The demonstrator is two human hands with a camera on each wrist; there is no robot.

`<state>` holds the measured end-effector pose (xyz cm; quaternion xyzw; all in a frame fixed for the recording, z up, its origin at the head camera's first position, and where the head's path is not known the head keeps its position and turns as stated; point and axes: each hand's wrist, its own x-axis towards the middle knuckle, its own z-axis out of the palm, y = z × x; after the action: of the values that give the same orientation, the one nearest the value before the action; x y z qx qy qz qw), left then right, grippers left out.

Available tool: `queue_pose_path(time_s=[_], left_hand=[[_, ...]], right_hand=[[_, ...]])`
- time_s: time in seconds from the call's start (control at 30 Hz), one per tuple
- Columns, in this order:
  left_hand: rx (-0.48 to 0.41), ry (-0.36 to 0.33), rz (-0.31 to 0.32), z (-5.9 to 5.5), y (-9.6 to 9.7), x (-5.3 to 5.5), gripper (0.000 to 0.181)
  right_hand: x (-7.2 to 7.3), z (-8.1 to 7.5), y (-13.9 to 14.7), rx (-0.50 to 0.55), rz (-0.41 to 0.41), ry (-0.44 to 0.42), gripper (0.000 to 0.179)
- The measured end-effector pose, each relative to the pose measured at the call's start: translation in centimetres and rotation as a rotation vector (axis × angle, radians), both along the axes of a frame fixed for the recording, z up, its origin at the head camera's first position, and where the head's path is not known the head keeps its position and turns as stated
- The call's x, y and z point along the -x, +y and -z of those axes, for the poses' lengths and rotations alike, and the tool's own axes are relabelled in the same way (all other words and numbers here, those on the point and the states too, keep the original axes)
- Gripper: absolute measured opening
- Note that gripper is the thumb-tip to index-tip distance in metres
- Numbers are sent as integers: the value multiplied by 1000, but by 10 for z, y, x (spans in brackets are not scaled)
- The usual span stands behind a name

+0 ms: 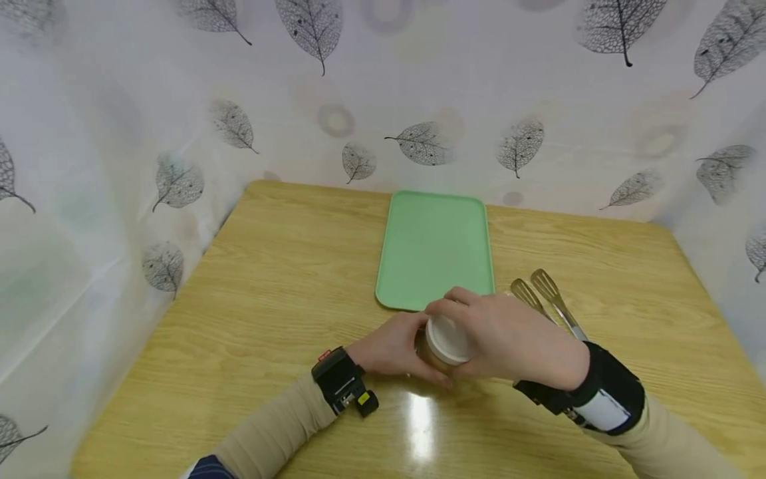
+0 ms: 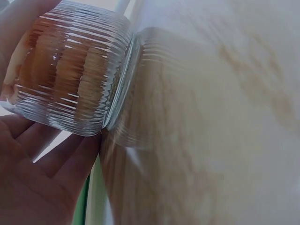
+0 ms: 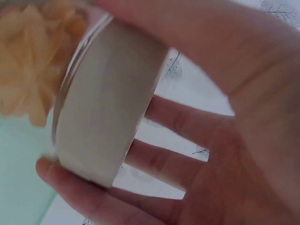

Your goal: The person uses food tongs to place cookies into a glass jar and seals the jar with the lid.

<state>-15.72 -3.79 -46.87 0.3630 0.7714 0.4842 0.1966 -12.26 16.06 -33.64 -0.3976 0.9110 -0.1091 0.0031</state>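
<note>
A ribbed clear glass jar (image 2: pixel 70 70) stands on the table in front of me, with orange-brown cookies (image 3: pixel 30 70) inside. My left hand (image 1: pixel 391 347) holds the jar's side, thumb on the near side and fingers around the far side. From above, my right hand (image 1: pixel 520 336) grips the pale lid (image 1: pixel 445 340), its fingers and thumb curled round the rim. In the right wrist view the lid (image 3: pixel 108 103) sits against the jar's mouth; whether it is loose cannot be told. The right hand partly hides jar and lid in the head view.
Just beyond the jar lies a green tray (image 1: pixel 437 249). Slotted metal heads of what look like tongs (image 1: pixel 549 287) show to its right, their lower part hidden behind my right wrist. A leaf-patterned cloth (image 1: pixel 419 80) hangs around the wooden table (image 1: pixel 299 266).
</note>
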Motion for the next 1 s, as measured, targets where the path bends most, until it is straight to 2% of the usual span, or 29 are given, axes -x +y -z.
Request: queue_pose_path(time_s=[0.33, 0.57, 0.67, 0.87, 1.0], left_hand=[[18, 39, -10, -1, -1, 0, 86], [52, 103, -26, -4, -1, 0, 87], [54, 108, -26, -5, -1, 0, 89], [28, 108, -36, -7, 0, 0, 92], [-29, 90, -109, -12, -5, -2, 86]], right_hand=[[-5, 7, -8, -29, 108, 137, 74], [-10, 11, -10, -49, 142, 205, 73], [-11, 12, -10, -48, 147, 230, 73], [-7, 18, -7, 32, 210, 177, 80], [0, 20, -4, 140, 279, 35, 101]])
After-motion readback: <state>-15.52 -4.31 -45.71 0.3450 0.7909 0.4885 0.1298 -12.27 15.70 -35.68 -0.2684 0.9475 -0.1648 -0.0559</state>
